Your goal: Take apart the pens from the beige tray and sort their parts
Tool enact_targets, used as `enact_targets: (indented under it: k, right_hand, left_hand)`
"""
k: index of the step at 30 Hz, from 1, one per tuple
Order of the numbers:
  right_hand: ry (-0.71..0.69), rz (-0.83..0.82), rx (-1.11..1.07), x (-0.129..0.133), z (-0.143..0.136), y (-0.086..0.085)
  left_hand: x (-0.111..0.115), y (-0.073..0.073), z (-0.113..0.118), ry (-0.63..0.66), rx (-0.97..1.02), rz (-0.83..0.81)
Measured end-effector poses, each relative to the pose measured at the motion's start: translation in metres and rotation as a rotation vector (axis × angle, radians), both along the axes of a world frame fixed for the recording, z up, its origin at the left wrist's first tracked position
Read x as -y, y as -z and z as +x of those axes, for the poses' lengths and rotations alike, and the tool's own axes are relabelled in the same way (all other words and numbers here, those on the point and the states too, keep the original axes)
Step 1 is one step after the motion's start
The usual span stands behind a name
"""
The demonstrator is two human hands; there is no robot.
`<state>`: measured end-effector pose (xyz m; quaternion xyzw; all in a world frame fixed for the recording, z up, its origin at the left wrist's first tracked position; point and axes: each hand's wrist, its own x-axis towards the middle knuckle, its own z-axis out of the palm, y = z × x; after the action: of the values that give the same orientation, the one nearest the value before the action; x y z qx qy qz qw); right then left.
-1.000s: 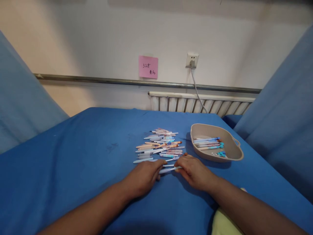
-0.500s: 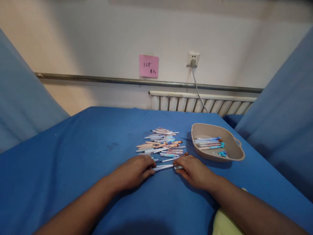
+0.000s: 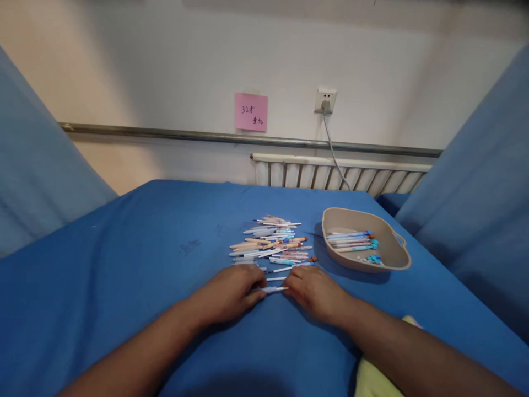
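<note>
Between my hands lies a pale pen part (image 3: pixel 270 289) with a thin white end. My left hand (image 3: pixel 237 292) pinches its left end. The fingertips of my right hand (image 3: pixel 312 289) close on its thin right end. Another white stick (image 3: pixel 276 279) lies just beyond it, its ends hidden by my fingers. Beyond my hands, several pens and pen parts (image 3: pixel 268 245) in white, grey, peach and light blue lie in a loose pile on the blue cloth (image 3: pixel 165 231).
At the right stands a beige basket (image 3: pixel 388 264) holding several pens (image 3: pixel 351 242) and small blue and white pieces (image 3: pixel 373 259). Yellow-green fabric (image 3: pixel 374 380) lies under my right forearm. Behind the cloth are a radiator (image 3: pixel 322 171), a rail and a plugged-in cable.
My right hand has shifted left, closer to my left hand, onto the thin end of the pen part. The light piece that showed under my right fingers is no longer visible there.
</note>
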<state>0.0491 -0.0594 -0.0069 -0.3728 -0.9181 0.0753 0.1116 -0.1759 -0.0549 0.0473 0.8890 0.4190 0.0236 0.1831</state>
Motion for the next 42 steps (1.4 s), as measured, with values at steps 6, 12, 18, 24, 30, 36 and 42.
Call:
enact_targets:
  k: [6, 12, 18, 24, 30, 36, 42]
  right_hand:
    - [0.044, 0.035, 0.082, -0.001, 0.006, -0.007]
    - [0.032, 0.031, 0.118, -0.002, 0.008, -0.007]
    - [0.026, -0.036, 0.038, -0.001, 0.007, -0.007]
    - [0.021, -0.054, 0.008, 0.001, 0.034, -0.01]
    - [0.045, -0.032, 0.072, -0.007, 0.032, -0.011]
    - [0.199, -0.099, 0.075, -0.004, 0.038, -0.019]
    - [0.195, -0.295, 0.172, 0.011, 0.048, -0.024]
  left_hand:
    - [-0.014, -0.006, -0.026, -0.066, -0.063, 0.029]
    - [-0.021, -0.018, -0.042, -0.197, -0.072, 0.067]
    - [-0.005, 0.0, -0.013, -0.1, -0.012, 0.055]
    - [0.001, 0.007, -0.007, -0.072, -0.022, 0.103]
    - [0.002, 0.016, 0.002, -0.001, -0.058, 0.186]
    - [-0.002, 0.022, 0.008, 0.013, -0.075, 0.254]
    - [-0.002, 0.02, 0.002, -0.005, -0.044, 0.225]
